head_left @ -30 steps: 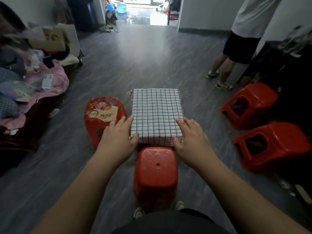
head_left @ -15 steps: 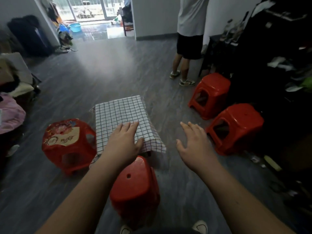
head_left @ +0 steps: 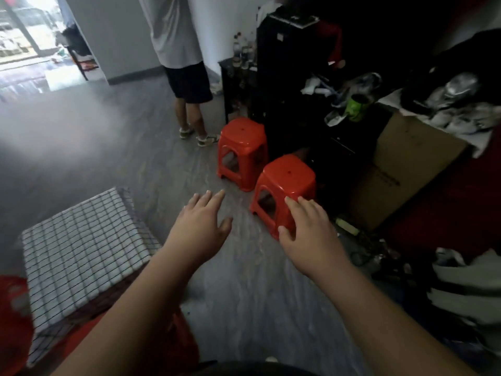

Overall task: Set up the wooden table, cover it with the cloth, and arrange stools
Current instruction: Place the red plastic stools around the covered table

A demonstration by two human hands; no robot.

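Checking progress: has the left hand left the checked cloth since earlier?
Yes. The left hand has come off the checked cloth, rightward toward the near red stool.

Grey plank floor (head_left: 81,158) – daylight through the doorway (head_left: 24,50), dark cluttered shelving (head_left: 292,77) on the right

1 wide-angle camera, worn on the person's head, is giving the only view. It is looking forward and steeply down along both outstretched forearms, so the left hand (head_left: 200,229) and the right hand (head_left: 311,234) are sitting near the middle of the frame, close to the lens. Just beyond them it is facing the nearer red stool (head_left: 287,175) and the farther red stool (head_left: 242,137). The checked cloth (head_left: 81,240) is lying at the lower left, nearly under the camera, partly behind the left forearm. Farther off, the view is taking in a standing person (head_left: 187,80) from the chest down and a bright doorway (head_left: 21,44) at the upper left.
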